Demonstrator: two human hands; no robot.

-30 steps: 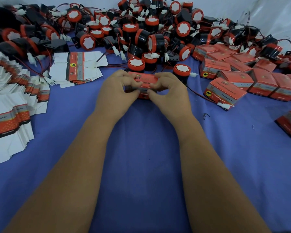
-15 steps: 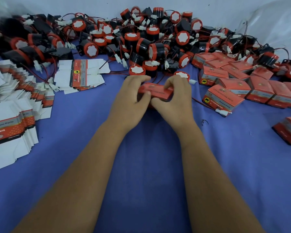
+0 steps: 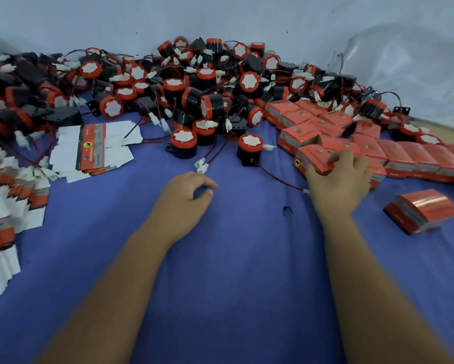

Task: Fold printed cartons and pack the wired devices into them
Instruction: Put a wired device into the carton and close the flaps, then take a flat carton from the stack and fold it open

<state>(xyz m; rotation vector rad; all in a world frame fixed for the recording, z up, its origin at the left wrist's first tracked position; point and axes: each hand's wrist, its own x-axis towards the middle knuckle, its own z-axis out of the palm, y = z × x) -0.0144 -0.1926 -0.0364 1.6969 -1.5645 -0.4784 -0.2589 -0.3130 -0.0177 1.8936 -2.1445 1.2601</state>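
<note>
Right hand (image 3: 339, 179) curled over packed carton (image 3: 315, 158) at near edge of finished stack (image 3: 394, 156); left hand (image 3: 186, 195) loosely curled, holding nothing. Risks: stack toppling if shoved; loose red wire (image 3: 278, 177) snagging under wrist; connector (image 3: 201, 165) swept aside.

Right hand (image 3: 337, 179): gripping a folded red carton (image 3: 315, 156), thumb on its near side, fingers curling over its top, at the front edge of the packed cartons (image 3: 402, 156).
Left hand (image 3: 185, 197): hovering over the blue table (image 3: 220, 271), fingers loosely curling, holding nothing.
Wired devices (image 3: 194, 85): lying in a heap along the far side; one device (image 3: 249, 149) is standing apart, near the carton.
Flat cartons (image 3: 94, 147): lying stacked at left.
Lone carton (image 3: 421, 214): sitting at far right.
</note>
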